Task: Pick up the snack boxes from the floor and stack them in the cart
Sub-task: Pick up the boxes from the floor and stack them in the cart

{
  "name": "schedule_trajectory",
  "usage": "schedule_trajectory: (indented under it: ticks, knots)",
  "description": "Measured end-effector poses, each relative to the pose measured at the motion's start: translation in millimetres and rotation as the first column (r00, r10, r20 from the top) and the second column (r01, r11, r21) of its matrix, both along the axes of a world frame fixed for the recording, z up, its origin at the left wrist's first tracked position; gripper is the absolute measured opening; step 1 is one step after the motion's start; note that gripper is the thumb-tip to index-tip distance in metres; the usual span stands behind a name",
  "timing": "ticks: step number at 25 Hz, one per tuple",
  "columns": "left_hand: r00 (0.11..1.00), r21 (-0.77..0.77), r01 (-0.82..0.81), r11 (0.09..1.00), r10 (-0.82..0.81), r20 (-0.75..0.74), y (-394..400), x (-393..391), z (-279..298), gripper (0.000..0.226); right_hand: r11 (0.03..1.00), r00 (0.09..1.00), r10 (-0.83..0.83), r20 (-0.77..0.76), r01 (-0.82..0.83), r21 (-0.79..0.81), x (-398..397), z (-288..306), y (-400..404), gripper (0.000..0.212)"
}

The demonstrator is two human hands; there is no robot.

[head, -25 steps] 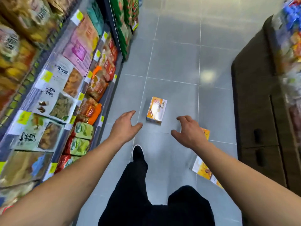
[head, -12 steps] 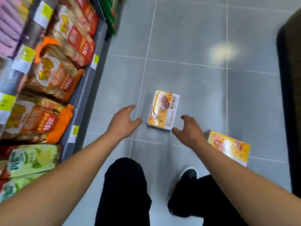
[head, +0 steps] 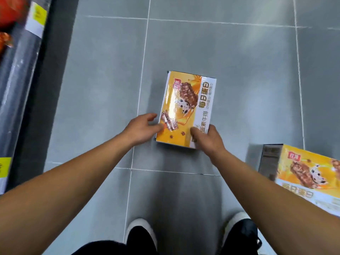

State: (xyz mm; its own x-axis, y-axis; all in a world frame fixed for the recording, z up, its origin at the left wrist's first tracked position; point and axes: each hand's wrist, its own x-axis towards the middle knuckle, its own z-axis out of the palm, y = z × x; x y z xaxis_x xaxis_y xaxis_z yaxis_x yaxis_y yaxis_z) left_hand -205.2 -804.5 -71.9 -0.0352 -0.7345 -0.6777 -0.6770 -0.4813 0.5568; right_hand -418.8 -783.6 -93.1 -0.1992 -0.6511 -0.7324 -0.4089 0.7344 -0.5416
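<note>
Both hands are at the near end of a snack box (head: 185, 109) lying flat on the floor (head: 248, 74). The left hand (head: 140, 128) is at the box's near-left corner: its thumb lies across the printed top face, and its fingers (head: 149, 116) curl at the left edge. The right hand (head: 207, 138) covers the near-right corner: its thumb rests on the top face, and the remaining fingers wrap over the right side. Whether the box has left the floor cannot be determined. Both forearms are bare and extend from the lower corners of the view.

The snack box is yellow-orange, with a white band of dark characters along its right side and pictures of chocolate-coated bars. Its long axis points away from the person, and it lies just right of a grout line between grey tiles.

A second snack box (head: 311, 177) of the same design lies on the floor to the right, well apart from the first, partly hidden behind the right forearm and cut off by the frame edge.

Two dark shoes with white toe caps (head: 141, 234) stand on the tiles at the bottom. A store shelf edge (head: 20, 74) with yellow price tags (head: 37, 14) runs along the left side.
</note>
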Motion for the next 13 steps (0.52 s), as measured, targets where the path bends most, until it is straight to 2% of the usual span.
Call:
schedule_trajectory:
  ticks: [2, 4, 7, 11, 13]
  knots:
    - [0.984, 0.072, -0.074, 0.995, 0.085, -0.155, 5.6, -5.3, -24.3, 0.065, 0.996, 0.995, -0.089, 0.051, 0.09, -0.014, 2.7, -19.2, 9.7, 0.051]
    - [0.963, 0.084, -0.107, 0.991, 0.124, -0.241, 11.8, -9.1, -36.6, 0.047, 0.988, 0.987, -0.146, 0.071, 0.148, -0.035, 3.1, -26.9, 12.3, 0.036]
    - [0.928, 0.048, -0.132, 0.99, 0.141, -0.345, 18.9, -13.1, -29.2, 0.052, 0.981, 0.978, -0.189, 0.094, 0.193, -0.037, 2.7, -15.7, 10.6, 0.025]
    - [0.799, 0.224, -0.375, 0.9, 0.436, -0.414, 27.5, -17.1, 47.0, 0.042, 0.99, 0.982, -0.141, 0.124, 0.143, -0.001, -1.9, 65.2, 18.1, 0.026]
    - [0.764, 0.27, -0.427, 0.863, 0.504, -0.403, 35.4, -16.1, 98.8, 0.036, 0.998, 0.989, -0.056, 0.139, 0.059, -0.02, -5.9, 124.2, 29.5, 0.034]
